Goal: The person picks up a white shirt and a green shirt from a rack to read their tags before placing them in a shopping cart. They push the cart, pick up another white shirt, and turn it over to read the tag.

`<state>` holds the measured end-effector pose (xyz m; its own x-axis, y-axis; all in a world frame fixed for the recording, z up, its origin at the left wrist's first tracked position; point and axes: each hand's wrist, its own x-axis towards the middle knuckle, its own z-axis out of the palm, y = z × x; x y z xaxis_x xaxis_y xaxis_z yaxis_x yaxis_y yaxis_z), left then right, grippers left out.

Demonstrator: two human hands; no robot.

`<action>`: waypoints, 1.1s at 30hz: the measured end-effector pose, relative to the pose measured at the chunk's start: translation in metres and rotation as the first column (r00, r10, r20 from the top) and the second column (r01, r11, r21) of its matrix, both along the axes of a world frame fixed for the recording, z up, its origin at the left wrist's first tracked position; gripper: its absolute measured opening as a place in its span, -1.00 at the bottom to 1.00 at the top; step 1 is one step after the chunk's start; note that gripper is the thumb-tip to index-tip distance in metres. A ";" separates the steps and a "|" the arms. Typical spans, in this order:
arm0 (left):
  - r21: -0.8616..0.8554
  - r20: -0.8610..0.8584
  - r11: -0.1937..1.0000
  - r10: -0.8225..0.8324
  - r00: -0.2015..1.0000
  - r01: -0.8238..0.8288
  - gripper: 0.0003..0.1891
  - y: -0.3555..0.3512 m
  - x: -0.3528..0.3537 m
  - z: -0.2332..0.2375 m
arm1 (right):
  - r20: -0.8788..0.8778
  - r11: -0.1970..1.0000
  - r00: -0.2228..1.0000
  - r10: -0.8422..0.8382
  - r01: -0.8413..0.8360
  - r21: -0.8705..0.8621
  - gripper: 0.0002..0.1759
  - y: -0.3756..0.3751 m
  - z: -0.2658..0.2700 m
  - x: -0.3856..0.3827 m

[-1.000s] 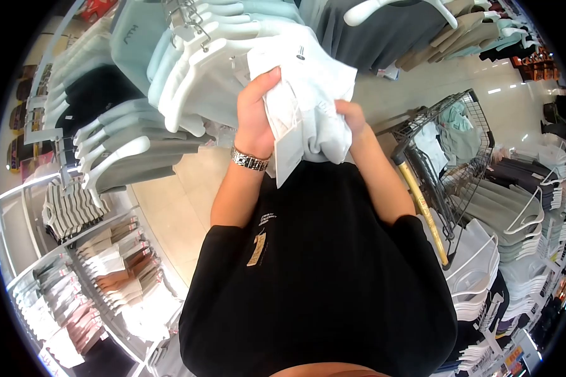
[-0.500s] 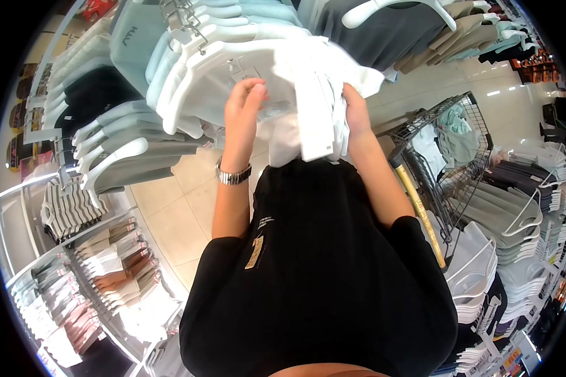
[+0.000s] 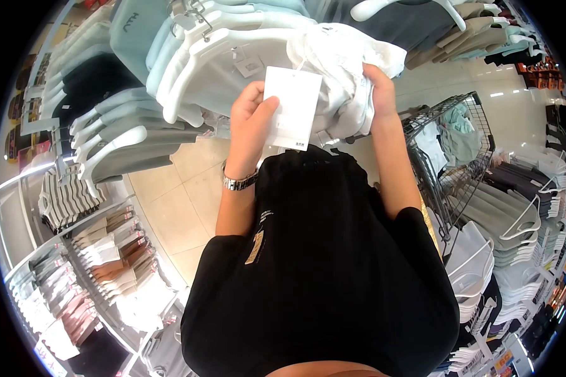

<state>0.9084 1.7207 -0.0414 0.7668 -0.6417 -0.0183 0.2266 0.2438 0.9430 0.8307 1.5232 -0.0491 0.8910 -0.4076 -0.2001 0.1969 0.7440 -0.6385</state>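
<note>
Pinched at its left edge, a white hang tag (image 3: 292, 110) is held by my left hand (image 3: 251, 122), thumb over its face. The tag is attached to a bunched white garment (image 3: 346, 60). My right hand (image 3: 382, 94) grips the right side of that garment, with some fingers hidden behind the cloth. Just beyond my hands, a white hanger (image 3: 198, 47) with a pale shirt hangs at the front of a row. A small tag (image 3: 249, 65) shows at that shirt's neck.
To my right stands a black wire shopping cart (image 3: 449, 141) with folded garments (image 3: 462, 129) inside. Grey clothes on hangers (image 3: 129, 147) hang at left, above a striped garment (image 3: 69, 198). Tiled floor (image 3: 182, 195) shows between the racks. Stacked hangered clothes (image 3: 503, 220) line the right.
My left hand, empty before, has moved right and taken hold of the hang tag, turning its face toward me. My right hand has shifted right and slightly up with the garment.
</note>
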 end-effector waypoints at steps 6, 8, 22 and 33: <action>0.186 0.740 0.847 0.212 0.639 -0.497 -0.77 0.014 -0.009 0.009 | 0.054 0.999 0.998 0.018 -0.017 -0.034 -0.46 -0.007 0.000 -0.001; 0.125 0.880 0.882 0.113 0.462 -0.454 -0.77 0.014 -0.015 0.016 | 0.065 0.999 0.997 0.028 -0.026 -0.026 -0.45 -0.003 -0.002 0.000; 0.185 0.396 0.980 -0.141 0.907 0.072 -0.53 -0.014 0.021 -0.047 | 0.246 0.990 0.966 0.076 -0.104 0.101 -0.45 -0.005 -0.018 -0.003; 0.154 0.003 0.973 -0.171 0.985 0.169 -0.66 -0.005 0.024 -0.036 | 0.307 0.982 0.951 0.040 -0.094 0.162 -0.51 -0.031 -0.016 0.006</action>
<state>0.9319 1.7154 -0.0775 0.6476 -0.7533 -0.1148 0.2366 0.0555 0.9700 0.8364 1.4918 -0.0650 0.9444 -0.3283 0.0204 0.3063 0.8553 -0.4178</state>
